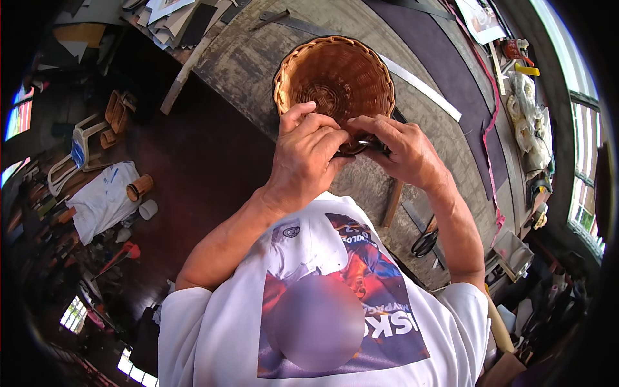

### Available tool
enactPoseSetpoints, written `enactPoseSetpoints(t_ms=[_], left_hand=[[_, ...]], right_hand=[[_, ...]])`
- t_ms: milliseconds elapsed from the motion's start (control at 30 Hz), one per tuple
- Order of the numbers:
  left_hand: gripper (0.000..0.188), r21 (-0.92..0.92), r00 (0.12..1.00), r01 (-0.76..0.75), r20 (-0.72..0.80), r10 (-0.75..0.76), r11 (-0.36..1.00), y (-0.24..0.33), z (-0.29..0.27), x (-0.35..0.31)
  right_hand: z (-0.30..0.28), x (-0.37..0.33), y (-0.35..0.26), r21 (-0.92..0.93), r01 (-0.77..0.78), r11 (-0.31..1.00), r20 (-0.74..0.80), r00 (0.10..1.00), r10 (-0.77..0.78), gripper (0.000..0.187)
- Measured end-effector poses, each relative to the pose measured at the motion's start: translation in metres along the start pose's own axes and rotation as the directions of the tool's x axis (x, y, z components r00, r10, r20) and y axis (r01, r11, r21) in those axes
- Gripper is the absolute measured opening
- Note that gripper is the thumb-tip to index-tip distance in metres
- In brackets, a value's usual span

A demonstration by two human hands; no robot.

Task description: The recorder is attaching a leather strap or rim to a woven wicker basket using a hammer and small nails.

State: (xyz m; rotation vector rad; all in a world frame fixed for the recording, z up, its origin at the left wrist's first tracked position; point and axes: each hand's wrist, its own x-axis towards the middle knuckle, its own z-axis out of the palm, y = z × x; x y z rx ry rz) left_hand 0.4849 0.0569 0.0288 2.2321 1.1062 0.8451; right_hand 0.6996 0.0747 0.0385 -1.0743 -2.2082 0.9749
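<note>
A round brown wicker basket rests tilted on the worn table, its mouth and coiled bottom facing me. My left hand is closed at the basket's near rim, with thumb and fingers bent together over the edge and the index finger raised. Right beside it, my right hand is closed too, its fingertips meeting the left ones at the rim. A small shiny metal piece shows under the right fingers next to something dark; its kind is hidden by the hand.
A metal ruler, a hammer and black-handled scissors lie on the table. Dark sheet material and a pink tape run along the right. White plastic chair and small baskets stand at left.
</note>
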Motion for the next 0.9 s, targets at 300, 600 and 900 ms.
enactPoseSetpoints(t_ms=[300,600,900], left_hand=[[0.033,0.065,0.999,0.001,-0.047,0.002,0.998,0.001,0.004,-0.001],[0.028,0.034,0.998,-0.021,-0.066,0.024,0.999,0.000,0.005,-0.002],[0.027,0.084,0.996,-0.010,-0.093,0.018,0.996,0.001,0.011,-0.004]], right_hand=[[-0.002,0.001,0.002,0.028,0.013,1.000,0.032,0.999,-0.014,0.038],[0.000,0.003,0.006,0.029,0.030,0.999,0.006,1.000,-0.031,0.037],[0.005,-0.001,0.008,0.026,0.035,0.999,-0.035,0.999,-0.034,0.037]])
